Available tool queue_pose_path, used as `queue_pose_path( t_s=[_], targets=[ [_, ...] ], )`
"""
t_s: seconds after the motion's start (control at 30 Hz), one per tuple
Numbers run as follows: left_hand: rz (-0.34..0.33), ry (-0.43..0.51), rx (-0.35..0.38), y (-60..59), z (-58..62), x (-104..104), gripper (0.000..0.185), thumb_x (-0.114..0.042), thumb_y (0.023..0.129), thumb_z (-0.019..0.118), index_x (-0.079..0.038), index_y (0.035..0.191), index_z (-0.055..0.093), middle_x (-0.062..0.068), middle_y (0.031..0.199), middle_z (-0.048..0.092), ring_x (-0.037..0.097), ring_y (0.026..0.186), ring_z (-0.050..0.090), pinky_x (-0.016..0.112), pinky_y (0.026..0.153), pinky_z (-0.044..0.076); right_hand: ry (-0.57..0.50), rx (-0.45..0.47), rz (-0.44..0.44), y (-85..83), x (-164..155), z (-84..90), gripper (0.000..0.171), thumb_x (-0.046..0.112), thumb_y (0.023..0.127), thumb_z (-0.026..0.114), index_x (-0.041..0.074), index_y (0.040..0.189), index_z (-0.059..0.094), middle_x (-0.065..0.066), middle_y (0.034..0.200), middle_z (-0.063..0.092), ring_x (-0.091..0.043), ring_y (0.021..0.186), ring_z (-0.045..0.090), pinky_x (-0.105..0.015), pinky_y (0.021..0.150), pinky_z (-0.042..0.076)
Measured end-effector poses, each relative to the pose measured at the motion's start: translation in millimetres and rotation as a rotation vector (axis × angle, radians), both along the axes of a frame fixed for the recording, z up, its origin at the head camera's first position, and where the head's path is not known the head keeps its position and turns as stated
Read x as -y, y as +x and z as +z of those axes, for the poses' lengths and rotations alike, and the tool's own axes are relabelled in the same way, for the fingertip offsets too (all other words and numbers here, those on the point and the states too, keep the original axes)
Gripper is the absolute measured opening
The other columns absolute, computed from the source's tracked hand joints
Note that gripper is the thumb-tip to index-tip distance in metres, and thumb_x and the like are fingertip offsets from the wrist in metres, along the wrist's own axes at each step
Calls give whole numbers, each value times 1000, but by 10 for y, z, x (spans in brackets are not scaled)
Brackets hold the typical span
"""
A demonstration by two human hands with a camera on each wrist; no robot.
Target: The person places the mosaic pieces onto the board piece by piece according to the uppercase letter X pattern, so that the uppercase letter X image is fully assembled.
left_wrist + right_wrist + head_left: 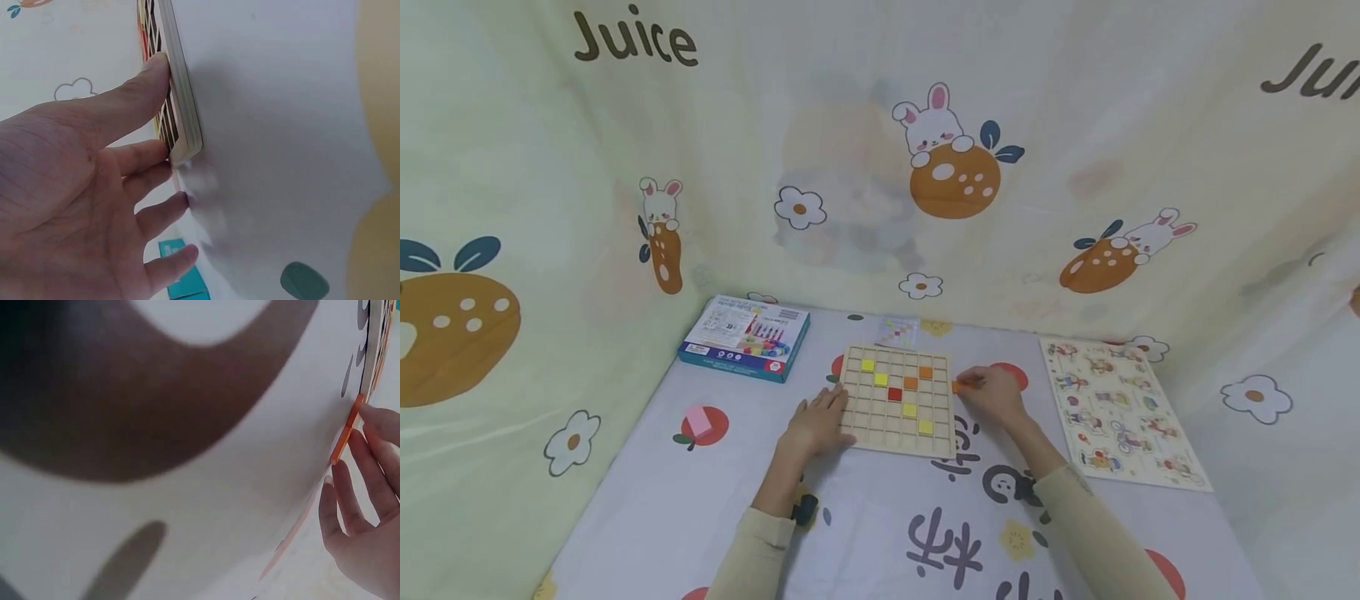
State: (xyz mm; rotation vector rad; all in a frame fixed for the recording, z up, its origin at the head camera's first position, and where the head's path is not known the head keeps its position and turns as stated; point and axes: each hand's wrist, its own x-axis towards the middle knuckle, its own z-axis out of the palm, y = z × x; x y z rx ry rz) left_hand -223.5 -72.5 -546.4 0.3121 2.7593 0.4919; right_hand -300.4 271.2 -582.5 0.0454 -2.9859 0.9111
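Nearest, the left hand lay flat with straight fingers against the left edge of the square wooden grid board on the desk. Just right of the board, the right hand pinched thin, flat orange tiles, their long axis running left to right.

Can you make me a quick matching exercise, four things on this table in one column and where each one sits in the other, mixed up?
Things:
1. blue box
2. picture puzzle board
3. pink block
4. red tile

Places:
A. in a cell near the middle of the wooden grid board
B. far right of the table
C. back left, near the curtain corner
D. alone on the cloth, left of the left hand

Pairs: 1-C, 2-B, 3-D, 4-A
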Motion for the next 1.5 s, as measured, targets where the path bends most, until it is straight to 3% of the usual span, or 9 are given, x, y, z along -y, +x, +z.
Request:
queue_pose_path(
  t_s=[0.27,0.47,0.63,0.77,0.97,1.2,1.5],
  targets=[
    [0,0,-7,-20,-18,23,87,-40,95,77,-8,164,33,10,173,24,33,159,20,63,126,19,-24,-70,10,28,11,-1,25,10,89,81,12,113,77,-8,114,76,-30,111,67,-51,97,56],
    [6,6,-5,-8,-15,11,87,-39,94,77,-8,163,34,9,172,25,33,159,21,62,126,19,-35,-110,31,67,32,72,26,3,85,82,11,110,77,-7,101,76,-27,96,71,-45,85,60],
    [5,11,3,-10,-5,-12,87,-38,94,78,-7,163,35,10,172,26,33,159,21,62,126,18,-83,-125,20,104,44,165,25,7,84,85,12,108,78,-5,99,77,-27,94,74,-43,81,61],
    [15,6,-4,-12,-7,-15,87,-37,93,79,-7,162,36,9,172,27,32,159,22,62,126,18,-118,-107,11,123,168,239,26,13,85,87,15,109,79,-3,99,78,-24,92,74,-39,78,60],
    [26,5,4,-9,-23,-10,88,-37,93,78,-9,163,34,8,172,25,31,159,21,62,127,17,-179,-58,89,196,527,313,24,15,85,87,12,108,80,-1,97,79,-22,90,75,-40,82,62],
    [27,27,-1,-19,-3,0,87,-36,93,79,-7,163,35,10,172,27,33,159,21,63,126,17,-276,-43,161,216,858,274,22,14,85,88,13,106,81,5,93,79,-14,85,75,-39,83,62],
    [9,23,0,-12,-11,10,86,-37,95,77,-7,163,34,10,172,25,33,159,21,63,126,15,-325,12,189,213,1121,178,20,11,86,87,15,104,81,8,91,77,-11,82,73,-38,85,61]
  ],
)
